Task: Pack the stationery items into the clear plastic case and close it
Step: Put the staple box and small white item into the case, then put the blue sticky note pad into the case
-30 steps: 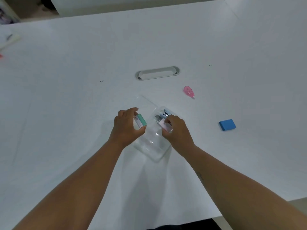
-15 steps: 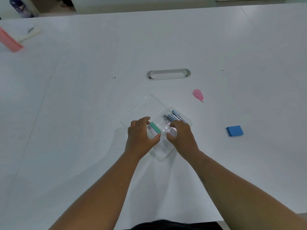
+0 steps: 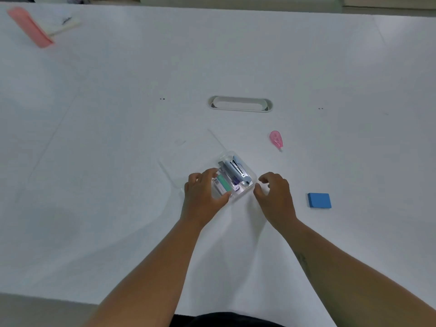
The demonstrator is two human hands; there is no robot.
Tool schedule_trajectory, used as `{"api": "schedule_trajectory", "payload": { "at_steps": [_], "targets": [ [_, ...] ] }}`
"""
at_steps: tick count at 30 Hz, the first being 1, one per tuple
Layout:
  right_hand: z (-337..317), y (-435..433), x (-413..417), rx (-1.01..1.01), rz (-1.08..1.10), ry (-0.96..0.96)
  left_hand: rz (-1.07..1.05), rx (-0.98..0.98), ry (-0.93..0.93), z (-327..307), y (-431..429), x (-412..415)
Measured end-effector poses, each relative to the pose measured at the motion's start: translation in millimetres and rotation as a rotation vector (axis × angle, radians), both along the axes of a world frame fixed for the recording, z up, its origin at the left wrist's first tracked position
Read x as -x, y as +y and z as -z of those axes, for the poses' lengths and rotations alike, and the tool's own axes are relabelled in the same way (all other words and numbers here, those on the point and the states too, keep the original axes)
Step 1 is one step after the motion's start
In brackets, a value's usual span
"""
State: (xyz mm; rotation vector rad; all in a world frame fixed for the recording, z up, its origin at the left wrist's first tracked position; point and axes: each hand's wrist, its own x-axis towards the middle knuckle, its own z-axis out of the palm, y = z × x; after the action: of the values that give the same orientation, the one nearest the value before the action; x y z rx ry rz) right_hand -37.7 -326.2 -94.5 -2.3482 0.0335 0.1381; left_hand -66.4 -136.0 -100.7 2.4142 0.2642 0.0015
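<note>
The clear plastic case (image 3: 253,176) lies open at the table's middle, its transparent lid (image 3: 188,156) flat to the left. Inside it lie a blue stapler (image 3: 238,170) and a small purple item (image 3: 235,184). A green and white box (image 3: 222,184) sits at the case's near-left end, and my left hand (image 3: 203,195) has fingers and thumb closed around it. Just right of the case, my right hand (image 3: 274,194) hovers off it with fingers loosely curled and nothing in them. A pink correction tape (image 3: 276,138) and a blue block (image 3: 319,200) lie on the table to the right.
A grey cable slot (image 3: 240,106) is set into the white table (image 3: 118,161) behind the case. At the far left corner lie a pink object (image 3: 30,28) and a white item (image 3: 64,23). The table's front edge runs close to my body.
The green and white box has gone down into the case with my left hand still on it. My right hand has come off the case's contents and moved right.
</note>
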Motion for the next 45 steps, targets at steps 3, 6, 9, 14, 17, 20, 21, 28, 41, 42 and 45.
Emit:
{"api": "schedule_trajectory", "payload": {
  "at_steps": [3, 6, 9, 14, 17, 20, 21, 28, 41, 42, 45],
  "targets": [
    [3, -14, -1, 0.005, -0.004, 0.004, -0.03, -0.027, -0.015, 0, -5, 4],
    [6, -34, 4, 0.023, 0.004, -0.009, -0.028, -0.102, -0.022, -2, -4, 10],
    [11, -61, 10, 0.172, 0.024, -0.072, 0.031, -0.262, 0.059, -3, 3, 15],
    [17, -89, 15, 0.373, 0.111, -0.1, 0.07, -0.46, 0.233, 1, 25, 26],
    [20, -100, 19, 0.39, 0.177, -0.05, 0.092, -0.472, 0.282, 4, 32, 30],
    [23, -105, 23, 0.382, 0.212, -0.006, 0.116, -0.47, 0.273, 5, 32, 29],
    [23, -106, 24, 0.383, 0.22, -0.002, 0.119, -0.451, 0.261, 5, 31, 28],
    [30, -105, 24, 0.363, 0.285, 0.009, 0.152, -0.316, 0.206, 7, 19, 29],
    [10, -44, 19, 0.072, 0.169, -0.03, 0.245, -0.3, 0.245, 6, 43, 37],
    [7, -35, 17, 0.043, 0.125, -0.042, 0.232, -0.298, 0.266, 7, 49, 40],
    [-5, -6, 14, -0.051, -0.028, -0.032, 0.169, -0.316, 0.345, 15, 71, 53]
  ]
}}
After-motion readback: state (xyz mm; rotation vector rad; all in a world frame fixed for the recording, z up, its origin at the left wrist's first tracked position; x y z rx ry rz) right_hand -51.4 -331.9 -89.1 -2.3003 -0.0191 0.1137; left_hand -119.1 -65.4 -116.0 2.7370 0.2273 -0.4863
